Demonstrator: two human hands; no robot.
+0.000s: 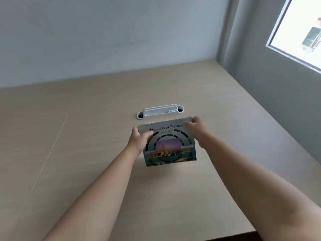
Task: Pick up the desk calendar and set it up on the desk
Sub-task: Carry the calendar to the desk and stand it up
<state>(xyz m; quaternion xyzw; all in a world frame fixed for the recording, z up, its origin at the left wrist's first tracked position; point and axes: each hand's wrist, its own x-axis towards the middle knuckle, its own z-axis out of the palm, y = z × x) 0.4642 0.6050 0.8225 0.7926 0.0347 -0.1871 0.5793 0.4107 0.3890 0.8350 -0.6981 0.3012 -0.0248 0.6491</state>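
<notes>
The desk calendar (pixel 169 146) is a spiral-bound card with "Wonders of Nature" printed on a grey cover above a picture of a temple by water. It stands tilted back in the middle of the beige desk (pixel 86 136), its bottom edge at or just above the surface; I cannot tell whether it touches. My left hand (pixel 139 140) grips its upper left edge, thumb on the front. At the upper right corner my right hand (pixel 195 126) holds on near the spiral rings. The calendar's back and stand are hidden.
A white plastic cable grommet tray (pixel 160 112) is set into the desk just behind the calendar. A grey wall runs along the desk's far edge, and a window (pixel 302 30) sits in the right wall. The desk's near edge shows at the bottom right.
</notes>
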